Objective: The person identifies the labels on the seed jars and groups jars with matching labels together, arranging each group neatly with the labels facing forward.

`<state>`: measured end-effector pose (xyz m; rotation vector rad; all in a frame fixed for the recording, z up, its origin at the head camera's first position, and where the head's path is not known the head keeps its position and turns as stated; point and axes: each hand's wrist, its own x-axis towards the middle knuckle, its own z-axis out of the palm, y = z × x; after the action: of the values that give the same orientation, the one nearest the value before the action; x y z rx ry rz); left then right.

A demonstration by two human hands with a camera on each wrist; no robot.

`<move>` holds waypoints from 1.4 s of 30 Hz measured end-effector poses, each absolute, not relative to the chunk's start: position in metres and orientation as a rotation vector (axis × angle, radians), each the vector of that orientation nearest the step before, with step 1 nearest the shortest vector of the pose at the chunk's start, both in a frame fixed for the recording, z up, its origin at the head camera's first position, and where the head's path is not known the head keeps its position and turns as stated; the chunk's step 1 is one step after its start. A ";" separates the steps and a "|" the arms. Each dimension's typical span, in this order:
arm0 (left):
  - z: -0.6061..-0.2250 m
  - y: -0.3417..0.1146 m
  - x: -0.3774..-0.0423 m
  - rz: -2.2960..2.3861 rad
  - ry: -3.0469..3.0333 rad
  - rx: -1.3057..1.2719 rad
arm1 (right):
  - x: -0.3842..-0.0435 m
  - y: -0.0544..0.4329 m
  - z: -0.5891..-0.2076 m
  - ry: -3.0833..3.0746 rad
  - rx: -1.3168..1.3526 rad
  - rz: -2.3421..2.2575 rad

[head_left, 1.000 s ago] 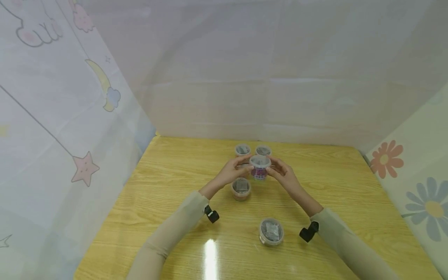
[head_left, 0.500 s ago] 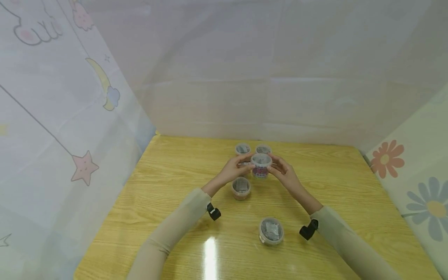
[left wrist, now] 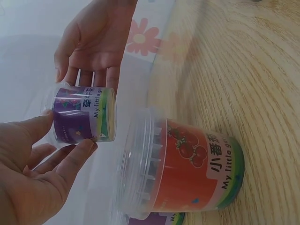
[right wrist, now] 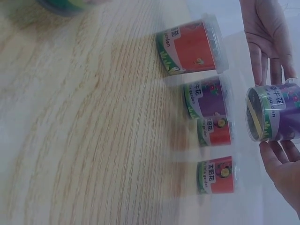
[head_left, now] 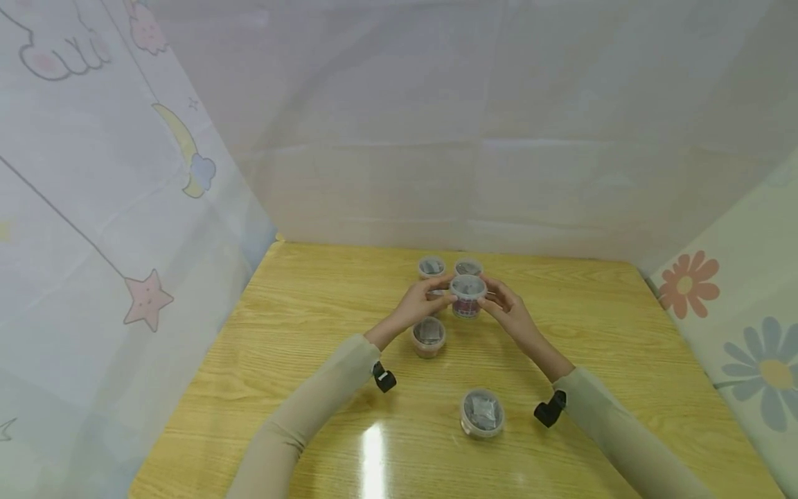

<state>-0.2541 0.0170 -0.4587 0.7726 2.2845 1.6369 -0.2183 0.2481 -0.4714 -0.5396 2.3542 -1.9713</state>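
Both hands hold a small round plastic tub (head_left: pixel 468 296) with a clear lid, lifted above the table. Its label, purple with a green band and "My little garden" lettering, shows in the left wrist view on the tub's side (left wrist: pixel 77 115). My left hand (head_left: pixel 420 301) grips the left side, thumb in front and fingers behind. From the right, my right hand (head_left: pixel 510 312) grips it in the same way. In the left wrist view a red-labelled tub (left wrist: pixel 192 164) with a tomato picture stands on the table near the left hand.
On the wooden table (head_left: pixel 299 305), two lidded tubs stand at the back, one being the back-left tub (head_left: pixel 431 265). A purple-labelled tub (right wrist: pixel 206 98) is partly hidden by the left hand in the head view. Another tub (head_left: pixel 482 414) stands nearer the front. Printed cloth (head_left: pixel 399 138) surrounds the table.
The held tub and my left hand have shifted slightly to the right. My right hand stays almost in place, and the tubs on the table have not moved.
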 end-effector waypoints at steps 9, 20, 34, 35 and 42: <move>-0.460 0.024 -0.255 1.572 2.376 0.810 | -0.219 0.252 -0.474 2.391 -0.563 -1.951; -0.462 0.029 -0.256 1.511 2.432 0.861 | -0.223 0.258 -0.482 2.375 -0.586 -1.963; -0.464 0.034 -0.258 1.501 2.456 0.891 | -0.219 0.257 -0.475 2.351 -0.559 -1.951; -0.465 0.034 -0.258 1.495 2.462 0.896 | -0.218 0.256 -0.473 2.352 -0.557 -1.950; -0.467 0.035 -0.259 1.454 2.498 0.899 | -0.216 0.255 -0.470 2.354 -0.522 -1.937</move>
<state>-0.2593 0.0348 -0.4667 0.8991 2.4980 1.4536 -0.2156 0.2549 -0.4702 -0.5220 2.3536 -1.9367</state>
